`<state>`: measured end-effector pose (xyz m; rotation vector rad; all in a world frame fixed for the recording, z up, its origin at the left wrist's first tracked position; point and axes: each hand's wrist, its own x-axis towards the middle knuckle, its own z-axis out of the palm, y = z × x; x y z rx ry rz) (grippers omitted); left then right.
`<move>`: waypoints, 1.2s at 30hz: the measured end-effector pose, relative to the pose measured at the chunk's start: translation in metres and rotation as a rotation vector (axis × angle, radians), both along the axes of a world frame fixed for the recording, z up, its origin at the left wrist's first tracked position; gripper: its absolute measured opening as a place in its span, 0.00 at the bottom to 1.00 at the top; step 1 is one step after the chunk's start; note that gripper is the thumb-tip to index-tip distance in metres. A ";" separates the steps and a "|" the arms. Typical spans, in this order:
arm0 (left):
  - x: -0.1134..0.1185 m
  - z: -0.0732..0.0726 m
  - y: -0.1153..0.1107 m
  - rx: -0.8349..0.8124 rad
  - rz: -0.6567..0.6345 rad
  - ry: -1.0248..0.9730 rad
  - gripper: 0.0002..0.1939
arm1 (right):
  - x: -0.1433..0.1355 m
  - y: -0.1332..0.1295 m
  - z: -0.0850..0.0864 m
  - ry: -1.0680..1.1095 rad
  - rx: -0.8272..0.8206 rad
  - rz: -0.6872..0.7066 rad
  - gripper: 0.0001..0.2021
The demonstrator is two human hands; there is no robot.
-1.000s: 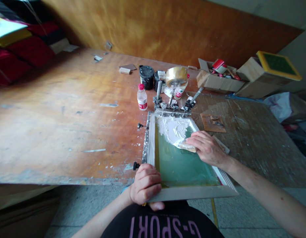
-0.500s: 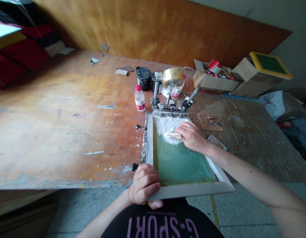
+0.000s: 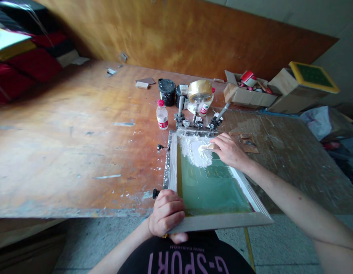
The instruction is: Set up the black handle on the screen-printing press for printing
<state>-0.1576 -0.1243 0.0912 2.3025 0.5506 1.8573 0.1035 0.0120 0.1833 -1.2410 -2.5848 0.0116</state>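
Observation:
A screen printing frame (image 3: 222,222) with a green mesh (image 3: 213,194) lies in front of me, its far edge at a metal hinge clamp (image 3: 193,131). My left hand (image 3: 168,214) is closed round the frame's near left corner, thumb underneath. In my right hand (image 3: 229,150) is a small flat spreader (image 3: 208,146), pinched between fingers and thumb. The spreader's tip touches white ink (image 3: 197,156) smeared over the far part of the mesh. My fingers hide part of the spreader.
Behind the clamp stand a black tub (image 3: 166,93) and a roll of tape (image 3: 199,90). A red-capped bottle (image 3: 162,116) is to its left. At the back right sits an open cardboard box (image 3: 249,91). Red stacks (image 3: 36,64) fill the far left.
My right hand has moved the spreader slightly to the right and away from me, and the white ink patch looks different. My left hand keeps its hold on the frame corner.

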 end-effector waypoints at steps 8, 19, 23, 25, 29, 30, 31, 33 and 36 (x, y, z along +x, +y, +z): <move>0.001 0.001 -0.001 -0.005 0.020 -0.005 0.19 | 0.000 -0.033 0.020 -0.070 0.027 0.031 0.03; -0.001 -0.004 -0.003 -0.016 0.028 0.011 0.18 | 0.002 -0.025 -0.019 -0.213 0.114 0.057 0.08; -0.001 -0.003 -0.003 -0.017 0.025 0.022 0.18 | -0.005 0.013 -0.031 -0.259 0.093 0.025 0.07; -0.001 0.000 -0.002 -0.014 0.021 0.027 0.19 | -0.008 0.031 -0.030 -0.245 0.042 0.014 0.05; -0.001 0.008 0.000 0.001 0.016 0.027 0.20 | -0.015 0.067 -0.023 -0.113 -0.139 -0.043 0.12; -0.002 0.010 0.001 0.004 0.015 0.028 0.20 | -0.018 0.074 -0.020 -0.084 -0.170 -0.059 0.16; -0.002 0.012 0.001 0.006 0.015 0.031 0.20 | -0.020 0.080 -0.018 -0.067 -0.180 -0.076 0.20; -0.002 0.015 0.002 0.003 0.019 0.039 0.20 | -0.024 0.087 -0.011 -0.054 -0.134 -0.120 0.24; -0.002 0.016 0.002 0.003 0.027 0.048 0.20 | -0.016 0.089 0.000 0.010 -0.002 -0.201 0.24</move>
